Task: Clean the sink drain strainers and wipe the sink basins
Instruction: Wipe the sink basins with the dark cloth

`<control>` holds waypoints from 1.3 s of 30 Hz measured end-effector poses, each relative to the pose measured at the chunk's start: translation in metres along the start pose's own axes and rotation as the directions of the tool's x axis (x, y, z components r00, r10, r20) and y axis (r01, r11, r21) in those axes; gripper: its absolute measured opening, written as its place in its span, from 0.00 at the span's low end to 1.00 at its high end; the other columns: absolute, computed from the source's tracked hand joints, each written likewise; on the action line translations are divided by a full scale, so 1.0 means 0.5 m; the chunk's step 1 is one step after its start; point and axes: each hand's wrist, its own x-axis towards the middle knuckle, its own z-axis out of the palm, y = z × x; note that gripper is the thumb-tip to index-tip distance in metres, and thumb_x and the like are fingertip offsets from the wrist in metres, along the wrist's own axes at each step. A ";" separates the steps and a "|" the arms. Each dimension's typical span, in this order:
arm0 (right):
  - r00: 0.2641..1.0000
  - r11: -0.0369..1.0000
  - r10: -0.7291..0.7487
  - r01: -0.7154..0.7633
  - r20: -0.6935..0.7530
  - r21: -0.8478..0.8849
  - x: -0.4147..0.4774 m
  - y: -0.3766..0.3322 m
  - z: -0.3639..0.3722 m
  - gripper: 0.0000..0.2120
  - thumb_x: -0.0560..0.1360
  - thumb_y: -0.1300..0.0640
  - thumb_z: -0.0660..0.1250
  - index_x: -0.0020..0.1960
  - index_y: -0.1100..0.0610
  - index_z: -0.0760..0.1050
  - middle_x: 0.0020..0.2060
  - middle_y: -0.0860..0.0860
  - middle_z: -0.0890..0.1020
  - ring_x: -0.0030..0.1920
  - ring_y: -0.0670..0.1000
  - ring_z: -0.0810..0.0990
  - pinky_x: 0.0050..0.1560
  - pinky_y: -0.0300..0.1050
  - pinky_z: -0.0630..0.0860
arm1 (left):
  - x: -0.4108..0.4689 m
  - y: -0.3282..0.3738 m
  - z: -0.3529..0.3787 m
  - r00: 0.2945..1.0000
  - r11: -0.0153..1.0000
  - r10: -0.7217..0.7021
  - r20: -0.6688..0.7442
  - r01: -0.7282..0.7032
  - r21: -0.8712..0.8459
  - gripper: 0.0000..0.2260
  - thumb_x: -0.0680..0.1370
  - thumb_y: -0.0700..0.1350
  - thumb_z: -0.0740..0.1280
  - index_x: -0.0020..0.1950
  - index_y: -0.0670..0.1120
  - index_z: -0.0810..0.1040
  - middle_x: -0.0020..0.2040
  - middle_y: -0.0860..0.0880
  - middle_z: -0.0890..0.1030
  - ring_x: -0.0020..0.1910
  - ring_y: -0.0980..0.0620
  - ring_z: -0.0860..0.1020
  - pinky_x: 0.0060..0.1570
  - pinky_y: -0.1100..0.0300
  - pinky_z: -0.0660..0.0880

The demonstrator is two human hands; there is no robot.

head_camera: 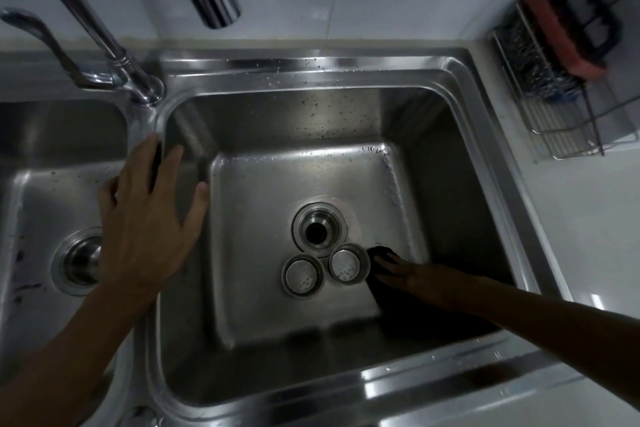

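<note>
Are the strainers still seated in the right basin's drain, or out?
Out. Both strainers sit on the basin floor beside the drain, whose opening shows dark and uncovered.

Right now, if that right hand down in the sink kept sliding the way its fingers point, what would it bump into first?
Most likely the nearer strainer. The right hand presses a dark cloth on the basin floor, fingers pointing left towards it, with the cloth's edge almost touching it. The second strainer lies further left.

- The bare left hand (145, 218), entering from seven o'clock, wears no glove, ring or watch.
- Its forearm is uncovered as far as the frame edge.
- The bare right hand (412, 276), from four o'clock, is likewise unadorned, forearm sleeveless.
</note>
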 end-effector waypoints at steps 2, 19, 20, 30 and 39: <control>0.992 0.998 0.063 -0.064 -0.105 -0.004 0.028 0.013 -0.003 0.34 0.84 0.62 0.56 0.83 0.51 0.41 0.81 0.52 0.35 0.82 0.55 0.38 0.68 0.50 0.74 | 0.000 -0.003 0.004 1.000 1.000 -0.008 -0.004 0.008 0.002 0.28 0.83 0.61 0.54 0.77 0.44 0.68 0.81 0.43 0.62 0.78 0.41 0.65 0.67 0.40 0.64; 0.291 0.476 0.874 -0.355 -0.388 0.805 0.383 0.001 -0.250 0.34 0.84 0.51 0.53 0.82 0.66 0.44 0.80 0.68 0.46 0.81 0.67 0.44 0.80 0.60 0.43 | 0.010 0.030 -0.024 0.970 0.991 -0.119 0.210 0.104 0.081 0.38 0.81 0.67 0.52 0.84 0.45 0.56 0.85 0.41 0.51 0.84 0.44 0.48 0.79 0.36 0.54; 0.295 0.461 0.881 -0.359 -0.370 0.812 0.403 -0.026 -0.271 0.34 0.85 0.50 0.52 0.82 0.67 0.44 0.80 0.68 0.46 0.81 0.67 0.44 0.80 0.60 0.42 | 0.010 0.030 -0.025 0.969 0.991 -0.126 0.211 0.112 0.078 0.38 0.81 0.67 0.52 0.84 0.45 0.55 0.85 0.41 0.51 0.84 0.45 0.48 0.79 0.37 0.53; 0.582 0.731 0.570 -0.037 -0.580 0.681 0.543 -0.366 -0.347 0.35 0.78 0.48 0.40 0.83 0.61 0.45 0.82 0.63 0.46 0.82 0.64 0.42 0.81 0.59 0.47 | 0.009 0.021 -0.009 0.973 0.971 -0.127 0.190 0.083 0.225 0.34 0.84 0.64 0.48 0.84 0.44 0.55 0.85 0.40 0.52 0.84 0.41 0.50 0.78 0.36 0.56; 0.828 -0.412 0.490 0.494 -0.271 0.766 0.456 -0.395 -0.448 0.23 0.87 0.58 0.53 0.81 0.57 0.60 0.76 0.60 0.69 0.74 0.60 0.70 0.76 0.53 0.67 | 0.003 0.017 -0.012 0.982 0.984 -0.136 0.132 0.119 0.129 0.31 0.85 0.61 0.50 0.84 0.44 0.57 0.85 0.41 0.53 0.84 0.43 0.52 0.77 0.37 0.58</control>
